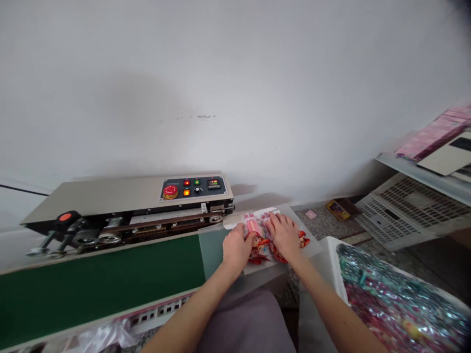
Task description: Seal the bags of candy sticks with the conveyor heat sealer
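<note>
Clear plastic packets printed with red cartoon figures and pink tops lie on a translucent sheet (217, 251) at the right end of the green conveyor belt (110, 279). My left hand (236, 247) grips the left side of one packet (257, 245), its thumb on top and the other fingers mostly out of sight. Over a second packet (303, 239) curves my right hand (282, 236), its fingers bent around the upper part and covering much of it. The two packets sit side by side, close to the belt sealing machine's (121, 201) inlet.
The control panel (192, 189) has a red stop button and lit switches. To the right stands a white foam box (333, 245) full of shiny wrapped items. Beyond it are a plastic crate (397, 211) and a shelf (423, 174) with pink boxes. A white wall (235, 98) rises behind.
</note>
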